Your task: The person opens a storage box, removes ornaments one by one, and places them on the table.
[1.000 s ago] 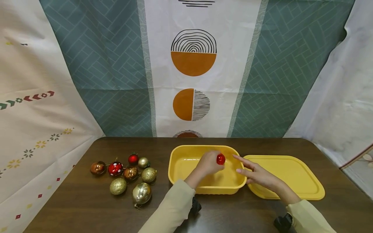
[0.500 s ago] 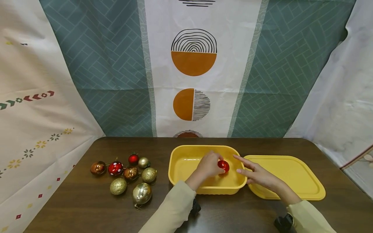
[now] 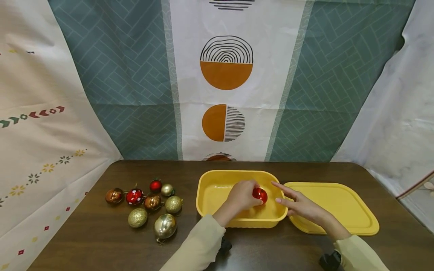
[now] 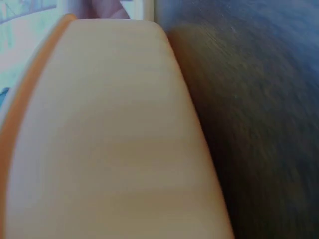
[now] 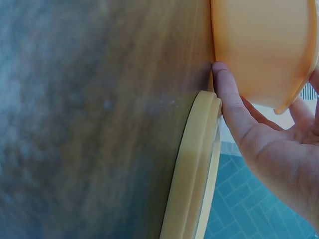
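Fingers of the left hand [image 3: 241, 197] held the red ball [image 3: 260, 194] inside the yellow box [image 3: 210, 188]; best lowered gently. Right hand [image 3: 303, 205], fingers straight, steadied the box at three o'clock.

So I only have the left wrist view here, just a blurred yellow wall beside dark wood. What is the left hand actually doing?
Observer: The left hand holds a red bauble low inside the yellow tub.
Operator: And the other hand?
Observer: The right hand rests with straight fingers against the tub's outer wall, beside the yellow lid.
Operator: Any more baubles around?
Observer: Eight lie grouped on the table, among them a spotted red bauble and a large gold bauble.
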Demonstrator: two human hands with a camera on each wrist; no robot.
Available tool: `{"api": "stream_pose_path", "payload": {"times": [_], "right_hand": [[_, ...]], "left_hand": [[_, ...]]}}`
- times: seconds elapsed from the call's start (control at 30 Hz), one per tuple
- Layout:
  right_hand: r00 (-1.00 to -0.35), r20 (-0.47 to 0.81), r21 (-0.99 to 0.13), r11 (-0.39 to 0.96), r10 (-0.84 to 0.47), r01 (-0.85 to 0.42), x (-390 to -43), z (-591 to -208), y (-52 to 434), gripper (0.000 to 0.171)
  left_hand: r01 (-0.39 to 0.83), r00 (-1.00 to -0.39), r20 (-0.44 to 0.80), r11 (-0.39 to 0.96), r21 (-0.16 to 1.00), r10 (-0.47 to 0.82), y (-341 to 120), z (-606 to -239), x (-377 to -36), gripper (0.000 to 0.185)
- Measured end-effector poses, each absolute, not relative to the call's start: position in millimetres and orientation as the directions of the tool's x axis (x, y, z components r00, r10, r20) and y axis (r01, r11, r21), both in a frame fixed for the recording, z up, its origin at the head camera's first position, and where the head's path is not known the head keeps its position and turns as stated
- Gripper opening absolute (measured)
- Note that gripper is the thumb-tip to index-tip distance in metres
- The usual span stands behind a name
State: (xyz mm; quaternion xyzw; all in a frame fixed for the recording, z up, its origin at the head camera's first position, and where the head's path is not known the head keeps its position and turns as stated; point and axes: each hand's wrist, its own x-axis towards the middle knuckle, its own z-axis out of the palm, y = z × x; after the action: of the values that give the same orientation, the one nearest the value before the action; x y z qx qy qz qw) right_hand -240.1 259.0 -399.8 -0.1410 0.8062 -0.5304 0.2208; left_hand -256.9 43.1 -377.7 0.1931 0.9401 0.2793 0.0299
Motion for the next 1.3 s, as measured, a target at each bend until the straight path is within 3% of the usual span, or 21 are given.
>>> {"api": "stream_pose_path", "payload": {"times": [0.3, 0.6, 1.3], "right_hand": [[-0.853, -0.202, -0.931, 0.365, -0.482, 0.014, -241.1, -400.2, 258.0, 0.062], [-0.849, -0.189, -0.936, 0.353, -0.494, 0.003, -242.2, -397.9, 257.6, 0.062], [-0.854, -0.190, -0.935, 0.354, -0.484, 0.007, -241.2, -400.5, 259.1, 0.062]], "left_hand": [[0.406, -0.908, 0.199, 0.658, 0.635, 0.368, 4.9, -360.7, -240.2, 0.037], [0.384, -0.923, 0.299, 0.604, 0.699, 0.241, -60.9, -330.8, -229.8, 0.033], [0.206, -0.918, 0.397, 0.829, 0.520, -0.020, -219.1, -322.4, -193.0, 0.039]]}}
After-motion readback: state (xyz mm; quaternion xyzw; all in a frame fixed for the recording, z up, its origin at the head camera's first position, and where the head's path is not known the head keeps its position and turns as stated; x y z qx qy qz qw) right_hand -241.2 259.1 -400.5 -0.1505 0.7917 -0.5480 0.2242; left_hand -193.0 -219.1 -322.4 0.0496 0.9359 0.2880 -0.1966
